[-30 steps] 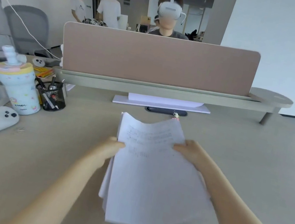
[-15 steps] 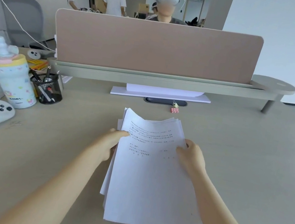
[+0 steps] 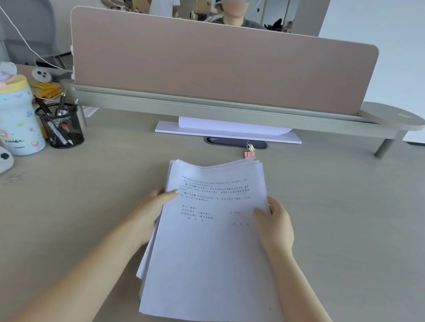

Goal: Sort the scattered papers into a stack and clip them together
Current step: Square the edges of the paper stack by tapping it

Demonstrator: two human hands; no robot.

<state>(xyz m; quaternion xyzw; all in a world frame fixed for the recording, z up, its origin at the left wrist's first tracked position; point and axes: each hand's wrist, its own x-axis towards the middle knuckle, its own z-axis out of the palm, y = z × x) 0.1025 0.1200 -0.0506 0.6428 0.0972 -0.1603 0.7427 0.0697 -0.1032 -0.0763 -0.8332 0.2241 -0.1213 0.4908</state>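
We hold the stack of papers (image 3: 214,246) at the centre of the tabletop (image 3: 361,244), printed side up, with its near end resting on the surface. Our left hand (image 3: 153,210) grips the left edge, thumb laid on the top sheet and fingers hidden beneath. Our right hand (image 3: 275,227) grips the right edge in the same way, thumb on top. The sheet edges are not yet flush; several stick out along the left side and at the far corners. The pink binder clip (image 3: 250,151) lies on the tabletop just beyond the far right corner of the stack, unused. To the left stand a mesh pen cup (image 3: 61,125) and a patterned drinking cup (image 3: 6,113).
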